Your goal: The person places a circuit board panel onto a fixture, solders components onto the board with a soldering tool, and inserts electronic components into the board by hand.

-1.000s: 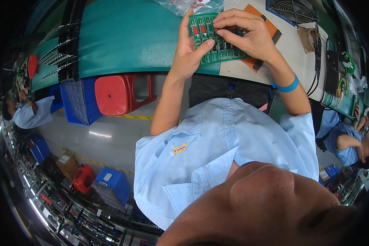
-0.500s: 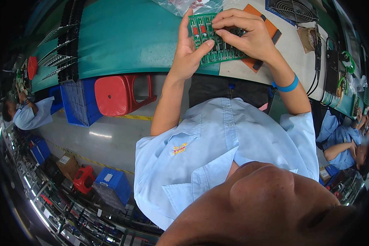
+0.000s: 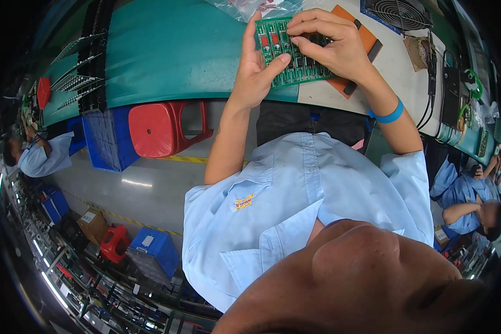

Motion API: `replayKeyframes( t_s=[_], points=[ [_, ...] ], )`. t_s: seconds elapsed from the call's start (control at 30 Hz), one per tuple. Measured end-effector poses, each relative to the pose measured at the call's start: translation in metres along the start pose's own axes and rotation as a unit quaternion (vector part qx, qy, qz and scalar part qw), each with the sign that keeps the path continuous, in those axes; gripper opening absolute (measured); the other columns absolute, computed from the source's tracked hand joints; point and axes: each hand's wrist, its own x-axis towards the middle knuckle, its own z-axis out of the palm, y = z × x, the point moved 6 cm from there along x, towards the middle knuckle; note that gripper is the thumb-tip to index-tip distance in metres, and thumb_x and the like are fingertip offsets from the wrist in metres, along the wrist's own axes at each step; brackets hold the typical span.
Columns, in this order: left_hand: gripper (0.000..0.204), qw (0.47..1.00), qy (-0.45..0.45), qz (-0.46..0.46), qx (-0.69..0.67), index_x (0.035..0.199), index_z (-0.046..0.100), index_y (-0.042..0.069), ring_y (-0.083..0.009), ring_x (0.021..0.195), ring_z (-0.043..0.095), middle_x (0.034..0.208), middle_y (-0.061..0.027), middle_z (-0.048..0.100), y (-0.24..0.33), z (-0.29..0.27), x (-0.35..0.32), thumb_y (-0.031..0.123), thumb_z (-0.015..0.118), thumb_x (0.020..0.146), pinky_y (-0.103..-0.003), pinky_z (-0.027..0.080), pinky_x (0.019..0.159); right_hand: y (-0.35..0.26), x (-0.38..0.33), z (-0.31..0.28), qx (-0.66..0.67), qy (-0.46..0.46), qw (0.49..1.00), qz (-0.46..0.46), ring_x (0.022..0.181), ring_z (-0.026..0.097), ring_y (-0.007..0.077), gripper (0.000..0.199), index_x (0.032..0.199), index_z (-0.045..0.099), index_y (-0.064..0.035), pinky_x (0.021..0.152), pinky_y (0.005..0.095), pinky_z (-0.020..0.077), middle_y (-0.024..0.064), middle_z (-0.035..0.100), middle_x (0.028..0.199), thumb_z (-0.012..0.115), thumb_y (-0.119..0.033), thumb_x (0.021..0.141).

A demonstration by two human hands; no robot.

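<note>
A green circuit board with rows of small parts is held over the far side of the bench. My left hand grips its left edge, thumb lying on the board's face and fingers behind it. Two red components show near the board's left end. Over the board's upper right, my right hand is closed in a pinch, thumb and fingertips close to its surface. Whatever those fingertips hold is too small to make out. A blue band circles my right wrist.
An orange board with black edges lies right of my hands. Beyond them are a clear plastic bag and a fan. A black rack stands left on the green mat. Below are a red stool and blue crate. Co-workers sit on both sides.
My right fingertips have shifted very slightly over the circuit board. My left hand keeps its grip. At the far right, a co-worker's arms and head have moved.
</note>
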Motion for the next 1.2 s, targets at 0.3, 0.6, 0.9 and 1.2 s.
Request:
replayKeyframes(
  t_s=[0.3,0.6,0.9,1.2],
  points=[
    [0.088,1.0,0.004,0.006,-0.003,0.162,0.012,0.017,-0.0216,0.117,0.059,0.141,-0.0159,0.054,0.002,-0.001,0.002,-0.01,0.057,0.091,-0.028,0.051,0.093,0.011,-0.007,0.007,-0.055,0.013,0.998,-0.038,0.093,0.065,0.0196,0.018,0.097,0.076,0.0005,0.081,0.0267,0.0538,0.0077,0.072,0.107,0.073,0.004,0.08],
    [0.089,1.0,0.009,-0.003,-0.009,0.162,0.012,0.017,-0.0204,0.119,0.058,0.143,-0.0146,0.052,0.002,-0.003,0.005,-0.011,0.058,0.091,-0.028,0.049,0.096,-0.027,0.002,0.004,-0.253,-0.036,0.959,-0.12,0.107,0.056,0.021,0.026,0.111,0.074,-0.0047,0.091,0.0305,0.0483,0.0078,0.064,0.125,0.073,-0.004,0.085],
    [0.092,0.997,0.002,-0.038,-0.073,0.162,0.01,0.018,-0.0211,0.12,0.058,0.145,-0.0139,0.05,0.004,-0.006,-0.004,-0.011,0.058,0.09,-0.029,0.048,0.098,0.003,-0.083,-0.055,-0.053,0.134,0.973,0.18,0.097,0.06,0.0165,0.054,0.141,0.051,-0.0023,0.081,0.0265,0.0505,0.011,0.066,0.117,0.07,-0.004,0.091],
    [0.087,0.998,-0.056,-0.024,-0.029,0.162,0.009,0.014,-0.0216,0.117,0.06,0.147,-0.0166,0.046,0.026,0.022,-0.001,-0.005,0.059,0.093,-0.028,0.049,0.094,-0.015,-0.124,-0.042,0.307,0.208,0.883,0.287,0.077,0.066,0.0148,0.063,0.148,0.038,0.0037,0.067,0.0221,0.0547,0.0182,0.072,0.104,0.067,0.003,0.092]
  ],
)
